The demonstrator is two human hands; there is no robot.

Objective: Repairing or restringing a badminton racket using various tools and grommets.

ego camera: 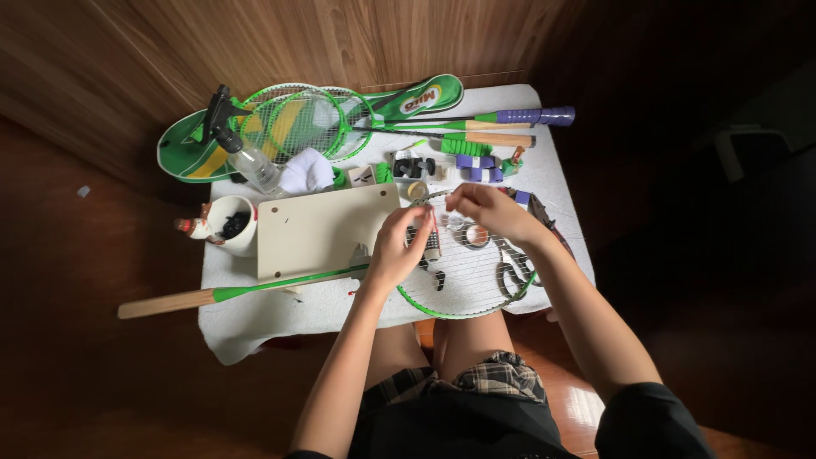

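A green-framed badminton racket (463, 293) lies across the white-clothed table (255, 323), its wooden handle (166, 303) pointing left. My left hand (399, 248) rests over the strings with its fingers pinched near a thin reddish tool or string end (435, 223). My right hand (486, 212) hovers over the upper part of the racket head, fingertips closed on what looks like a fine string. What exactly each hand grips is too small to tell. Scissors (510, 268) and small black clips (439, 279) lie under the strings.
Two more green rackets (302, 119) and a green cover (191, 157) lie at the back, with purple-gripped handles (531, 116). A beige board (319, 228), a white mug (240, 225), a spray bottle (246, 157), grip-tape rolls (478, 161) and my knees below the table edge.
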